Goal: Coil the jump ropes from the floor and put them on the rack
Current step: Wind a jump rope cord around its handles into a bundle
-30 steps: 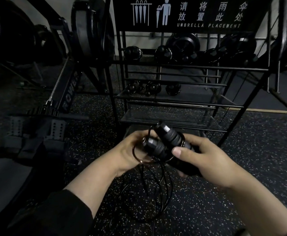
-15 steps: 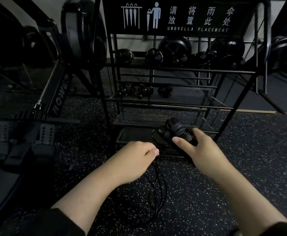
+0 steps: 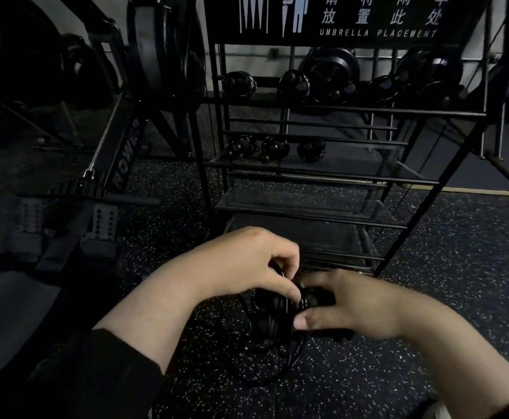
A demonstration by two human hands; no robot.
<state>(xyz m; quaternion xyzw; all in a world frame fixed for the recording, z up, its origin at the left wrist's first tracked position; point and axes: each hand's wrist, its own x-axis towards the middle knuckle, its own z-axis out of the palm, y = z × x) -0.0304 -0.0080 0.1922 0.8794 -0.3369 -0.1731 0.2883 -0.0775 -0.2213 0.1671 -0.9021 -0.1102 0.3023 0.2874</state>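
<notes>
A: Changed since half a second back: left hand (image 3: pixel 247 264) moved across onto black jump rope bundle with ribbed handles (image 3: pixel 277 306); previously a loose fist beside it, well clear of the handles. Right hand (image 3: pixel 350 306) drawn back toward the body with the bundle, off the lip of the black wire rack (image 3: pixel 307 213).

B: Meaning for the task?

A: Judged a regrip, not a placement. Bundle not on any shelf; held low over black speckled rubber floor (image 3: pixel 443 267), just in front of the rack's bottom tier. Black cord loops (image 3: pixel 280 358) hanging beneath, lowest loop seemingly on the floor. Coil probably too loose yet.

B: Fingers?

A: Left: curled, fingertips pinching down on the top of the handles. Right: thumb under, fingers wrapped round the far side of the bundle. Exact contact partly hidden in the dark.

B: Counts?

A: Hands: two, both on the bundle. Handles: at least two, stacked; exact number not legible. Cord loops: several, uncountable. Dark round bundles on rack middle shelf (image 3: pixel 274 148): three. Dark round items on upper rail (image 3: pixel 292 86): two clear, more behind indistinct. Rack tiers: about four visible. Sign reading "UMBRELLA PLACEMENT" (image 3: pixel 377 33): one. Rowing machine (image 3: pixel 126 152): one, left of rack.
</notes>
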